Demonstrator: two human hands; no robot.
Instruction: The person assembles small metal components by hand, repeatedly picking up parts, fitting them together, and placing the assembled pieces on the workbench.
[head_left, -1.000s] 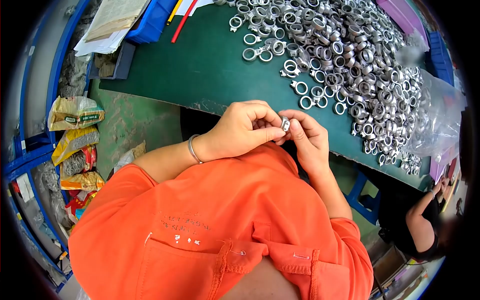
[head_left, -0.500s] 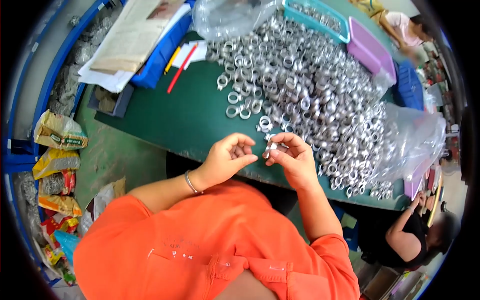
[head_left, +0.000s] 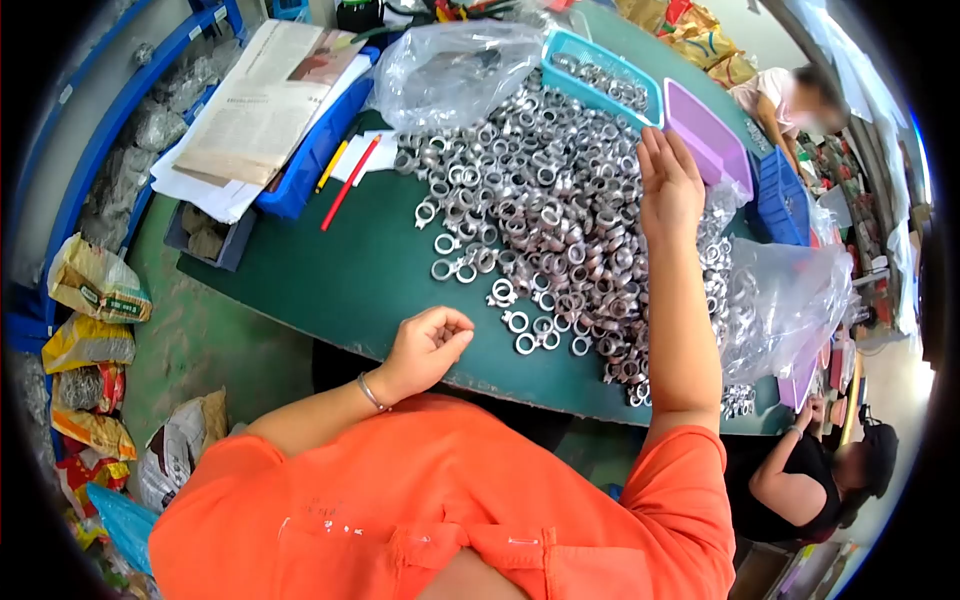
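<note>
The metal rings (head_left: pixel 560 200) form a dense pile from the middle of the green tabletop (head_left: pixel 290 270) toward its right end. A few lie loose at the pile's near left margin, most of them flat with the bore facing up. More rings sit in the turquoise basket (head_left: pixel 600 103) by the far edge; a purple tray (head_left: pixel 712 140) adjoins it on the right.

Right hand (head_left: pixel 670 205): arm extended across the pile, fingers straight and side by side, fingertips in line with the gap between basket and tray. No ring is visible in it; contact with either container cannot be confirmed. Left hand (head_left: pixel 425 350): at the near edge, fingers loosely curled, thumb close to the index finger. Whether it encloses a ring cannot be determined.

Handling notes. Carry the right forearm above the heap; a low sleeve or elbow could drag rings toward the near edge. Withdraw along a raised path, clear of the clear plastic bag (head_left: pixel 785 300) at the right, which could snag. Pick from the loose rings first: they should separate more easily than those in the heap. Grip by the outer band between thumb and index finger, and hold the left hand over the tabletop so that a slipped ring lands there.
</note>
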